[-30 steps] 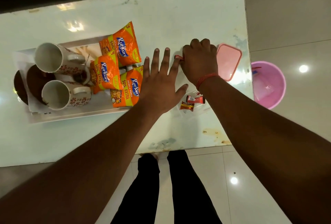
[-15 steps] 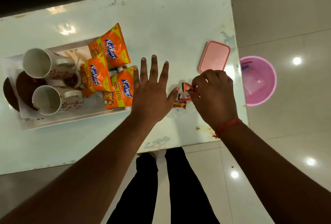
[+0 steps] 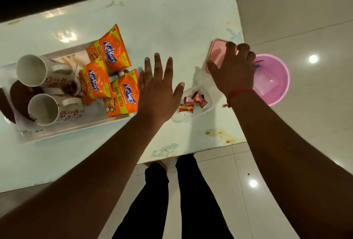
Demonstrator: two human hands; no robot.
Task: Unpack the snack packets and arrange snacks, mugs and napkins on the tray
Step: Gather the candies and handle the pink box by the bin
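Glossy white table (image 3: 172, 21), scuffed and stained along its near edge and right corner, dark wall strip behind the far edge. Floor is pale glossy tile (image 3: 305, 9) with ceiling-light reflections. Person's legs in black trousers (image 3: 172, 200) stand at the near edge.

Left hand (image 3: 158, 93): flat, palm down, fingers spread, gripping nothing, over the table between the tray and the clear container; cannot tell if it touches the surface. Its little-finger side is just beside the nearest packet.

Right hand (image 3: 233, 70): fingers curled down over the pink lid (image 3: 215, 53) near the table's right edge, thumb at the lid's near-left corner. Looks like a grasp on the lid; contact underneath hidden. Red thread (image 3: 238, 91) on the wrist.

White tray (image 3: 76, 130) toward the table's left end. On it: two white mugs with red floral print, both on their sides, mouths toward the camera – one far (image 3: 38, 70), one near (image 3: 49, 109). Dark brown round item (image 3: 21, 95) under or beside them at the tray's left end, type unclear. Three orange Kurkure packets (image 3: 107, 70) overlap at the tray's right end; the far one overhangs the tray's far rim.

Clear plastic container (image 3: 206, 101), lid off, between the hands near the near edge, holding small red wrapped candies (image 3: 193, 101).

Pink bucket (image 3: 275, 80) on the floor just beyond the table's right edge, some clear plastic inside.
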